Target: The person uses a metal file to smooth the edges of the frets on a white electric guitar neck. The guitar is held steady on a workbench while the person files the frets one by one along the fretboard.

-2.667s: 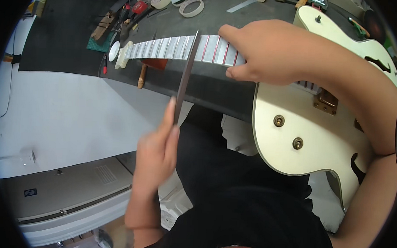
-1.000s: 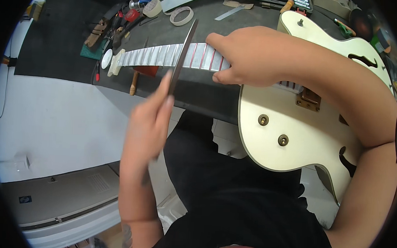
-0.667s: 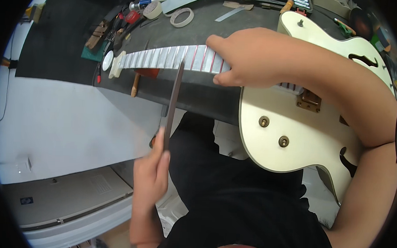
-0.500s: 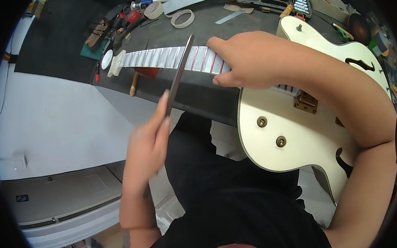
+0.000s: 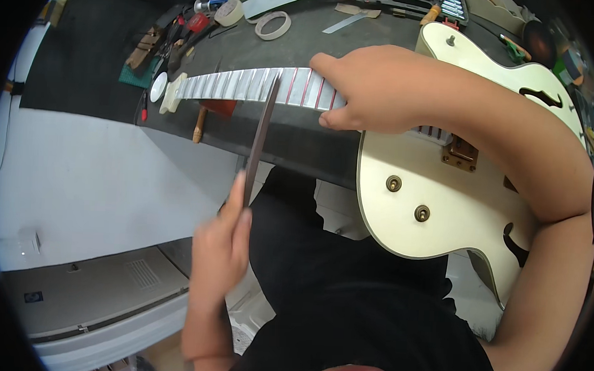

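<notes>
A cream hollow-body guitar [image 5: 404, 163] lies face up at the right, its neck pointing left over the bench. Silvery tape covers the fretboard [image 5: 228, 84] between the frets; a few frets near the body show red lines. My right hand [image 5: 374, 89] is wrapped across the neck where it nears the body, thumb and fingers on opposite edges. My left hand [image 5: 222, 252] grips the near end of a long, narrow metal file [image 5: 260, 144]. The file slants across the near edge of the neck, its tip over the fretboard.
On the dark bench mat [image 5: 70, 76] lie a masking tape roll [image 5: 273, 26], a small white dish [image 5: 159, 86], a wooden-handled tool [image 5: 199, 125] under the neck and a scraper-like strip [image 5: 347, 23]. A socket set [image 5: 452, 8] sits at the back.
My left hand has drawn the file back toward me, so its tip moved from beyond the neck's far edge to over the fretboard. My right hand stays in place.
</notes>
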A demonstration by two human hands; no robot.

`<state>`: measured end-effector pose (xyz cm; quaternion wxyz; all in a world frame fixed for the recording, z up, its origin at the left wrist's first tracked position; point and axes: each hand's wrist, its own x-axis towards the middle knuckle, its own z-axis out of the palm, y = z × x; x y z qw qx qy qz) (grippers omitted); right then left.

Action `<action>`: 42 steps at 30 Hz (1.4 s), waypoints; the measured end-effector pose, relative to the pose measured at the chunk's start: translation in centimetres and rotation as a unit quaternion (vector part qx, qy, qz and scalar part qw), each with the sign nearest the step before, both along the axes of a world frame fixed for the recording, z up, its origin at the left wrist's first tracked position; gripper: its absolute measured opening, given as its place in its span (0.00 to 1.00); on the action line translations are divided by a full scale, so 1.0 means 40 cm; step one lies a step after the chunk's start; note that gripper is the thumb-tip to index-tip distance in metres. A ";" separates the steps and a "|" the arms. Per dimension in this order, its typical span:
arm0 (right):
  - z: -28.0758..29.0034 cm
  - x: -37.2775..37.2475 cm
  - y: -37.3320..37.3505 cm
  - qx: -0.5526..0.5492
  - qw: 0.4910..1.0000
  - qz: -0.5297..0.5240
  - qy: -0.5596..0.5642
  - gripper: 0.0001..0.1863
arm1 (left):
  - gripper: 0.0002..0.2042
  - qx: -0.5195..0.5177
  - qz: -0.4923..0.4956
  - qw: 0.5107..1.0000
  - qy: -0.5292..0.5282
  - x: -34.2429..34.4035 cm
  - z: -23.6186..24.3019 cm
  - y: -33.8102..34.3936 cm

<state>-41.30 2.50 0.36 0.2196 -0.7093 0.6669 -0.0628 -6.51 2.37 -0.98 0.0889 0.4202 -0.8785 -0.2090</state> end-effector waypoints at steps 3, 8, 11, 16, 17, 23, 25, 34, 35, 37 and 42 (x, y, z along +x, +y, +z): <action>-0.027 0.008 -0.008 -0.058 0.998 0.020 0.020 0.32 | 0.24 -0.011 -0.010 1.000 0.002 -0.177 0.050 -0.138; -0.006 0.007 -0.006 -0.042 0.999 0.029 0.012 0.32 | 0.23 -0.018 -0.004 1.000 0.007 -0.244 0.044 -0.185; -0.023 -0.017 0.002 -0.028 1.000 0.014 0.004 0.32 | 0.28 0.029 0.028 0.999 -0.022 -0.070 0.012 -0.038; -0.016 0.005 -0.009 -0.018 1.000 0.023 0.010 0.31 | 0.29 0.002 0.019 1.000 -0.004 0.039 -0.012 0.045; -0.021 0.005 -0.008 -0.018 0.999 0.023 0.018 0.31 | 0.28 0.018 0.033 0.999 -0.018 -0.029 0.005 -0.001; -0.010 0.015 -0.008 -0.038 0.999 0.029 0.005 0.32 | 0.23 0.027 0.030 0.999 0.003 -0.282 0.054 -0.214; -0.014 -0.001 -0.001 -0.041 0.999 0.025 0.006 0.32 | 0.25 -0.024 0.007 1.000 -0.007 -0.226 0.031 -0.161; -0.010 0.006 -0.004 -0.023 1.000 0.016 -0.001 0.33 | 0.28 0.058 0.093 0.993 0.046 0.175 -0.038 0.174; -0.005 0.007 -0.005 -0.025 0.999 0.020 0.003 0.33 | 0.28 0.063 0.101 0.991 0.068 0.171 -0.035 0.176; 0.002 0.014 -0.008 -0.021 1.000 0.022 0.007 0.34 | 0.29 0.079 0.104 0.987 0.099 0.174 -0.029 0.169; 0.014 0.010 -0.011 0.014 1.000 0.013 -0.005 0.37 | 0.29 0.090 0.072 0.985 0.128 0.155 -0.040 0.142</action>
